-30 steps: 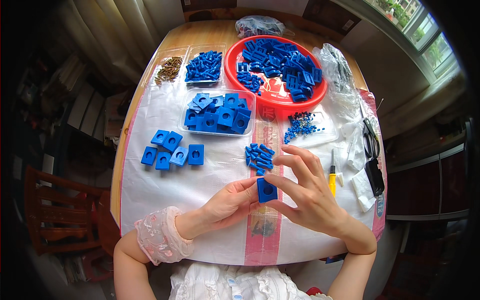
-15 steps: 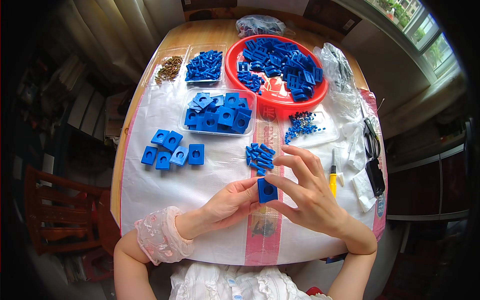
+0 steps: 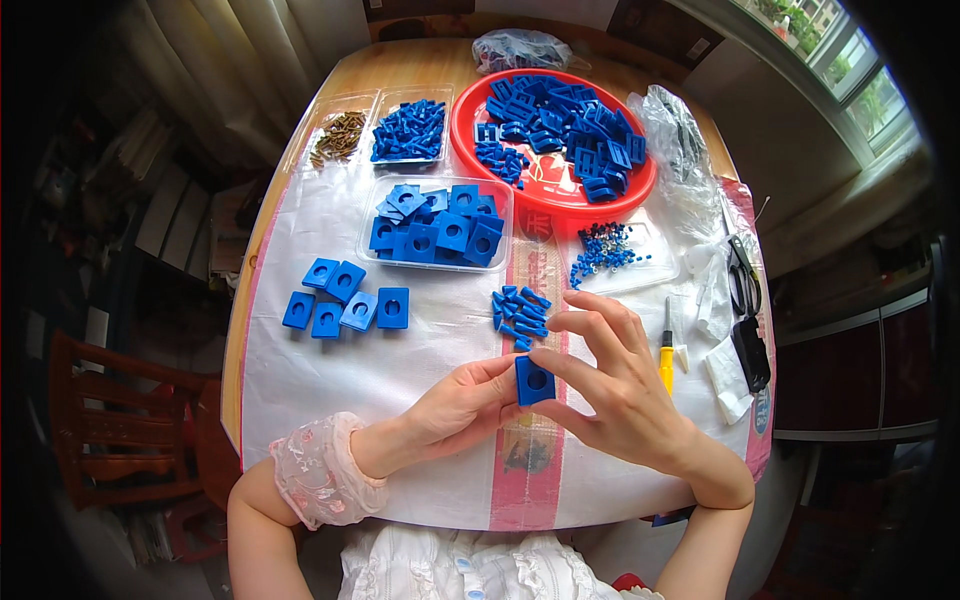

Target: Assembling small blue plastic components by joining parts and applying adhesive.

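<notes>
To your left, a wooden chair point(image 3: 120, 425) stands beside the tabletop point(image 3: 400, 65), which is mostly covered by a white sheet point(image 3: 290, 400). Six blue square pieces point(image 3: 338, 292), each with a round hole, lie loose on that sheet. Beyond them, brass-coloured screws point(image 3: 340, 138) sit in a clear tray, with small blue parts point(image 3: 408, 132) in another just right of it. A clear container point(image 3: 366, 220) nearer you holds more holed blue squares.

Your left hand point(image 3: 460, 410) comes in with a pink lacy cuff point(image 3: 325, 470) at the wrist; its grip is closed on the left edge of a blue block point(image 3: 535, 392), thumb and fingers together. The block is held up in front of you, between your two hands, its round hole in view. Just beyond it lies a small heap of blue pegs point(image 3: 520, 315), and farther off a red basin point(image 3: 550, 192) full of blue parts.

Your right hand point(image 3: 625, 395) has a narrow grip on the block's right side, index finger at the upper corner, thumb at the lower, other fingers spread. Tiny blue bits point(image 3: 600, 245) lie beyond it; a yellow-handled screwdriver point(image 3: 666, 365) and crumpled white tissue point(image 3: 728, 385) lie to its right.
</notes>
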The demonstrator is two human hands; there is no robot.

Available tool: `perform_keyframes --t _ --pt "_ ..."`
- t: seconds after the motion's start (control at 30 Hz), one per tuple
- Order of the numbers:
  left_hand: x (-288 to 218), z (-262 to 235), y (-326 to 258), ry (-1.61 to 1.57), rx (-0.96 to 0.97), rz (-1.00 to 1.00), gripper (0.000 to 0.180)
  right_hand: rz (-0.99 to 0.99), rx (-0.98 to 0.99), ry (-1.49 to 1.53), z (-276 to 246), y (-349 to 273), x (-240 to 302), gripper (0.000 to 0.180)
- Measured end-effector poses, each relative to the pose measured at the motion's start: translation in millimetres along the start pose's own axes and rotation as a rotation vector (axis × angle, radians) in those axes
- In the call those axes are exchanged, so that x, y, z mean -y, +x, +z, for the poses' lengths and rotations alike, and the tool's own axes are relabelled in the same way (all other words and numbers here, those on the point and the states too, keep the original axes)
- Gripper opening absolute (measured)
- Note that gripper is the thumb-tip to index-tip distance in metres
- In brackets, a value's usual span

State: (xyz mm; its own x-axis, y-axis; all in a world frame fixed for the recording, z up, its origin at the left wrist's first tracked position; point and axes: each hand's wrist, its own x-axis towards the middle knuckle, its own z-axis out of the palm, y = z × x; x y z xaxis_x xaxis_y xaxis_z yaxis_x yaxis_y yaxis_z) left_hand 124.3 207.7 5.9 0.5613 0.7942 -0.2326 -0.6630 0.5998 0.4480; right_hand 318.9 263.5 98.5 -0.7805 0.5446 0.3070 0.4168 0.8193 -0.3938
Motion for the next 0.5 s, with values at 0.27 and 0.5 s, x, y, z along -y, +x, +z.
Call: perform_keyframes --t 0.27,0.5 --pt "0.2 -0.4 -0.5 -0.002 -0.013 -0.010 0.039 -0.004 -0.013 0.000 1.1 0.1 0.0 0.046" --pt "-1.0 1.3 -0.7 0.012 0.000 -0.010 0.039 0.005 -0.008 0.001 1.5 -0.4 0.5 0.046"
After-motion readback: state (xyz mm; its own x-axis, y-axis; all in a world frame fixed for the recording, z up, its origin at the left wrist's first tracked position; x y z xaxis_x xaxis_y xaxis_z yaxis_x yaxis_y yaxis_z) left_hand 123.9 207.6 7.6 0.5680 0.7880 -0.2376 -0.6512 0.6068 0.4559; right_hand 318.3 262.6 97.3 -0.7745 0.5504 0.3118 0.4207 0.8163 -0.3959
